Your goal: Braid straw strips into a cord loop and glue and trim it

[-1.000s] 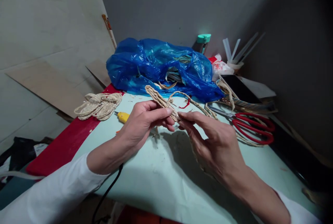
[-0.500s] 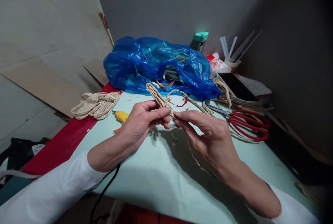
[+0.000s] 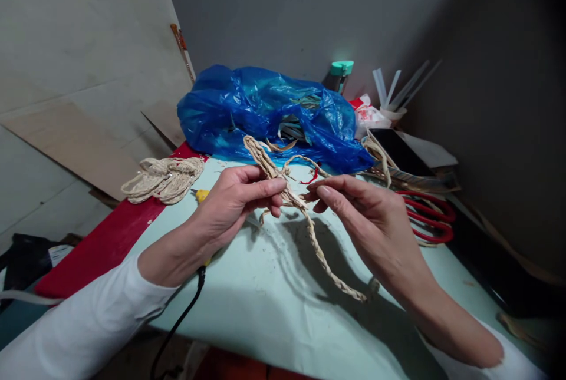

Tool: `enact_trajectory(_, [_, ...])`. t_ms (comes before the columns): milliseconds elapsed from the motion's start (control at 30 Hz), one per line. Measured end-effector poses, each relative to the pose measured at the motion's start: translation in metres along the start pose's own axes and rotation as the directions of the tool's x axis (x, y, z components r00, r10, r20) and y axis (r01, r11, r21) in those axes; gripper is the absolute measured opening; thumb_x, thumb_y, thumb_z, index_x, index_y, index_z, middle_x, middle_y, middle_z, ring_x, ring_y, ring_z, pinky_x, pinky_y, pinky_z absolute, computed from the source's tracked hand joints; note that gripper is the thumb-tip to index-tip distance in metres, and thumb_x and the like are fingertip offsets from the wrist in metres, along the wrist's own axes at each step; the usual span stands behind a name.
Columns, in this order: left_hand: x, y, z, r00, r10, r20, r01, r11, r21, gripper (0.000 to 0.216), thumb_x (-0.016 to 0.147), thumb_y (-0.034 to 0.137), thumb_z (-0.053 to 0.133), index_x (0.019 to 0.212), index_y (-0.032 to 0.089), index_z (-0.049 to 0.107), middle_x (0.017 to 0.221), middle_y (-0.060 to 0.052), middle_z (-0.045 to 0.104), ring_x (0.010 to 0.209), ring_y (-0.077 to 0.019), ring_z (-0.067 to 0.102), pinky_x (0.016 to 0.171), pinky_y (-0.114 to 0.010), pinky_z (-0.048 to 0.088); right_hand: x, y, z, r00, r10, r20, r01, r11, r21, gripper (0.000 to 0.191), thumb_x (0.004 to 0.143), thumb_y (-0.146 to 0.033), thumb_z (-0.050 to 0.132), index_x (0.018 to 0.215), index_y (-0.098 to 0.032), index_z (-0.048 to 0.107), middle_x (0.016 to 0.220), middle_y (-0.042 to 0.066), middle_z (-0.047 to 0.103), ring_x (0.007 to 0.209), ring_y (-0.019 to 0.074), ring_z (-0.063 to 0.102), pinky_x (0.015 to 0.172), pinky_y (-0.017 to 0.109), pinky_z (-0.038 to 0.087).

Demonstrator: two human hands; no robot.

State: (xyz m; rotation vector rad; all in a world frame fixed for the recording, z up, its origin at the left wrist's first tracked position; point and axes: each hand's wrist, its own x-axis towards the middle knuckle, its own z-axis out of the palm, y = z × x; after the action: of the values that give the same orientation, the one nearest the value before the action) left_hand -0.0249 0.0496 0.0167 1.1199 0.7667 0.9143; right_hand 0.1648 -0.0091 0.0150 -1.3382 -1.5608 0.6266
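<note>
My left hand (image 3: 241,197) is closed, thumb against fingers, on a folded length of braided straw cord (image 3: 260,156). A looped end of the cord sticks up past the fingers. From the lower end a braided tail (image 3: 325,262) hangs in a curve over the table, and another stretch arches behind. My right hand (image 3: 358,206) is just right of the fold, fingers bent and thumb close to them. A pale straw strand (image 3: 303,198) runs from the fold to its fingertips, which partly hide the strand's end.
A blue plastic bag (image 3: 260,97) lies at the back. Coiled braided cord (image 3: 165,179) rests on a red strip at left. Red-handled scissors (image 3: 428,215) and a phone (image 3: 400,150) are at right. A yellow glue gun (image 3: 201,194) with a black cable (image 3: 183,312) is partly behind my left arm.
My right hand has drawn back to the right from the folded cord. The braided tail now hangs in full view below it. My left hand keeps its hold, shifted slightly left.
</note>
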Motion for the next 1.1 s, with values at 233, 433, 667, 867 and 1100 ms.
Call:
enact_trajectory(233, [-0.003, 0.003, 0.001, 1.000, 0.005, 0.029, -0.007, 0.997, 0.079, 0.011, 0.079, 0.019, 0.076, 0.077, 0.010, 0.069, 0.063, 0.000, 0.065, 0.056, -0.0085, 0.062, 0.057, -0.019, 0.050, -0.002, -0.007, 0.004, 0.974, 0.026, 0.227, -0.037, 0.998, 0.044, 0.021, 0.095, -0.034, 0.057, 0.087, -0.020, 0.071, 0.082, -0.002, 0.071, 0.075, 0.0135, 0.061, 0.068, 0.023, 0.042])
enact_trajectory(433, [-0.003, 0.002, 0.000, 0.997, -0.033, 0.070, 0.024, 0.992, 0.122, 0.010, 0.079, 0.019, 0.074, 0.081, 0.010, 0.071, 0.065, 0.000, 0.065, 0.055, -0.0078, 0.060, 0.055, -0.018, 0.049, -0.004, 0.002, 0.011, 0.971, 0.059, 0.232, -0.075, 0.995, 0.061, 0.023, 0.092, -0.032, 0.061, 0.076, -0.017, 0.069, 0.069, -0.003, 0.064, 0.065, 0.0111, 0.052, 0.063, 0.023, 0.039])
enact_trajectory(667, [-0.002, -0.001, 0.003, 0.995, -0.057, 0.085, 0.043, 0.986, 0.161, 0.011, 0.081, 0.019, 0.072, 0.075, 0.010, 0.071, 0.066, 0.000, 0.064, 0.055, -0.0057, 0.057, 0.057, -0.016, 0.048, -0.008, 0.002, 0.012, 0.963, 0.053, 0.263, -0.053, 0.999, -0.007, 0.024, 0.094, -0.032, 0.057, 0.080, -0.018, 0.069, 0.070, -0.003, 0.063, 0.064, 0.0105, 0.050, 0.062, 0.023, 0.037])
enact_trajectory(867, [-0.001, -0.002, 0.000, 0.996, -0.052, 0.067, 0.040, 0.985, 0.168, 0.013, 0.079, 0.022, 0.073, 0.076, 0.010, 0.070, 0.065, -0.001, 0.063, 0.055, -0.0066, 0.056, 0.055, -0.017, 0.047, -0.005, -0.006, 0.009, 0.938, 0.094, 0.334, -0.057, 0.991, -0.118, 0.025, 0.095, -0.038, 0.055, 0.085, -0.018, 0.068, 0.074, -0.002, 0.065, 0.065, 0.0124, 0.053, 0.061, 0.025, 0.037])
enact_trajectory(1100, [-0.001, 0.001, -0.007, 0.998, -0.055, 0.037, 0.046, 0.977, 0.208, 0.015, 0.078, 0.024, 0.073, 0.073, 0.011, 0.067, 0.063, 0.000, 0.062, 0.054, -0.0080, 0.056, 0.055, -0.020, 0.047, -0.008, -0.001, 0.005, 0.907, -0.211, 0.365, 0.343, 0.874, -0.346, 0.019, 0.092, -0.014, 0.050, 0.101, -0.016, 0.067, 0.085, 0.006, 0.065, 0.077, 0.0187, 0.056, 0.069, 0.030, 0.042])
